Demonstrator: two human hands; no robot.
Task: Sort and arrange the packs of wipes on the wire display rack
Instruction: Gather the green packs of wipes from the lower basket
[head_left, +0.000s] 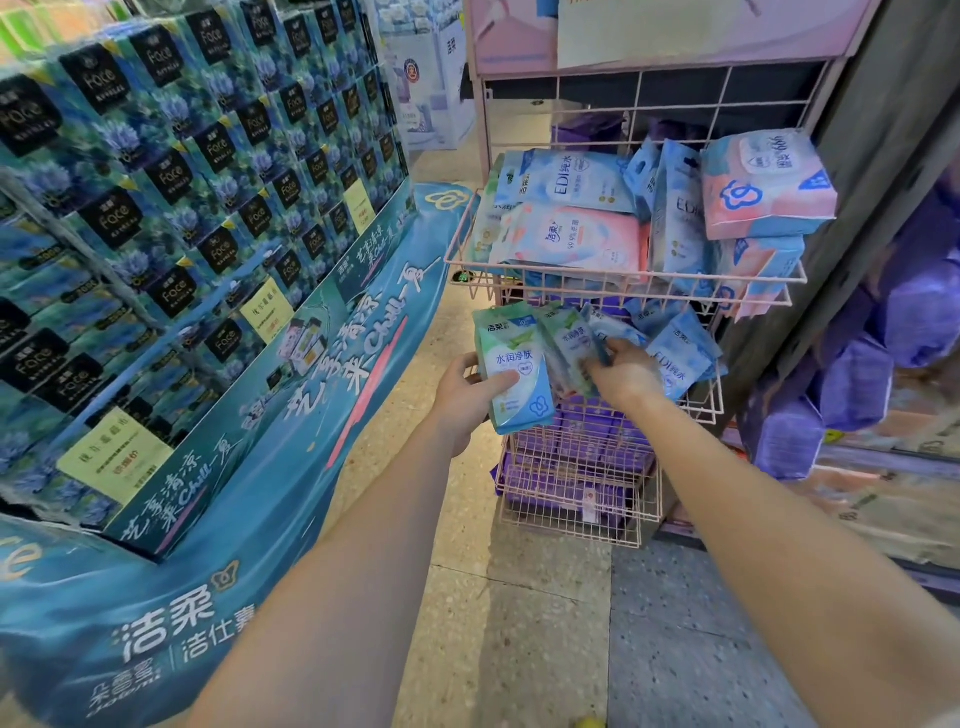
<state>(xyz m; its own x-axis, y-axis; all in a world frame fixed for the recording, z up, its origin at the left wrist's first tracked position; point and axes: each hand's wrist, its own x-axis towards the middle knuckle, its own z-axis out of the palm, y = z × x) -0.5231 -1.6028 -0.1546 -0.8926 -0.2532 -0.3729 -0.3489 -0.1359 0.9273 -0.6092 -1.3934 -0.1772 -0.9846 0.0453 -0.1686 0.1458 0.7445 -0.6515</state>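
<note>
Two bare arms reach toward the pink wire display rack (479, 130). The left grip (465, 389) is closed round a green-and-blue pack of wipes (514, 364), thumb across its face. It holds the pack upright at the front left corner of the middle basket (709, 400), and the pack hides the wire of that corner.

The right grip (623, 371) lies over the small packs standing in the same basket, its fingers curled among a green pack (566, 338) and a small blue EDI pack (675, 353). I cannot tell whether it has hold of one, since wrappers crowd the fingertips.

The top basket (545, 283) carries a large blue EDI pack (566, 179) lying on a pink pack (576, 239). At its right edge a pink-and-blue pack (763, 182) sits highest.

Purple packs (545, 483) fill the lower baskets, their print too blurred to read. To the left, stacked Face tissue boxes (208, 156) are cut off by the frame.
</note>
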